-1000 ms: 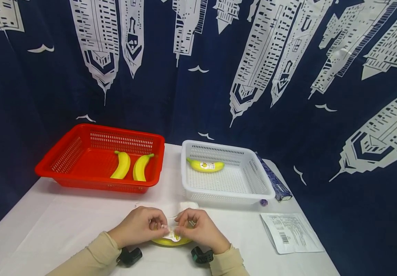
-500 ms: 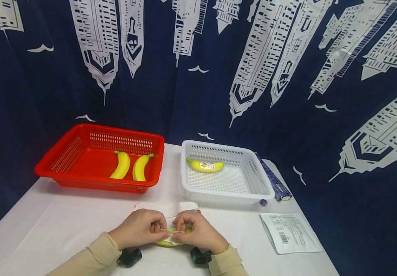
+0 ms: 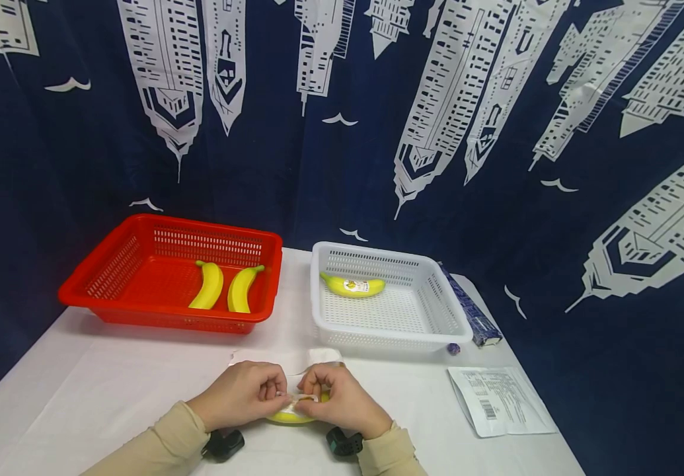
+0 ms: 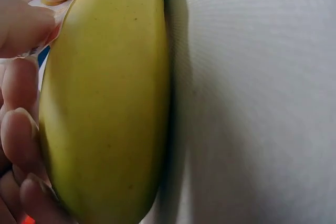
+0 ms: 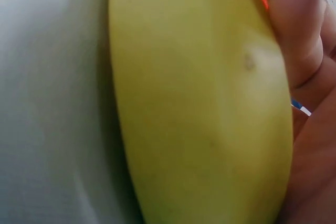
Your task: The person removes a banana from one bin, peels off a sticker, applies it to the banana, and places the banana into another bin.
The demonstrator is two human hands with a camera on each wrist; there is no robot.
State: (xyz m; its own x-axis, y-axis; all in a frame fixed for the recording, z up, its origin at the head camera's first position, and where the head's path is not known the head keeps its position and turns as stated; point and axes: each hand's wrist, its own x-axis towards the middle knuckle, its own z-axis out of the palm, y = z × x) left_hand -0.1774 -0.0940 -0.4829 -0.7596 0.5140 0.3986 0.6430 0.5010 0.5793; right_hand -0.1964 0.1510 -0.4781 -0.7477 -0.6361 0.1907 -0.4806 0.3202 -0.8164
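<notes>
A yellow banana (image 3: 287, 418) lies crosswise on the white table under both hands. Above its upper side, my left hand (image 3: 243, 395) pinches one end of a small whitish sticker (image 3: 301, 399) between thumb and finger. At the sticker's other end, my right hand (image 3: 344, 398) holds it with thumb and fingertips. The left wrist view shows the banana (image 4: 105, 98) close up, with the left fingers along its edge and a bit of film at the thumb. In the right wrist view the banana (image 5: 205, 98) hides most of the right fingers.
Behind on the left stands a red basket (image 3: 169, 317) with two bananas (image 3: 209, 285). A white basket (image 3: 389, 338) beside it holds one banana with a sticker (image 3: 353, 285). White paper (image 3: 276, 359) lies behind the hands; a white packet (image 3: 499, 402) and dark blue box (image 3: 478, 317) are right.
Both hands have come down slightly, bringing the sticker lower and flatter against the banana. The right hand has shifted a little left. The baskets stay in place.
</notes>
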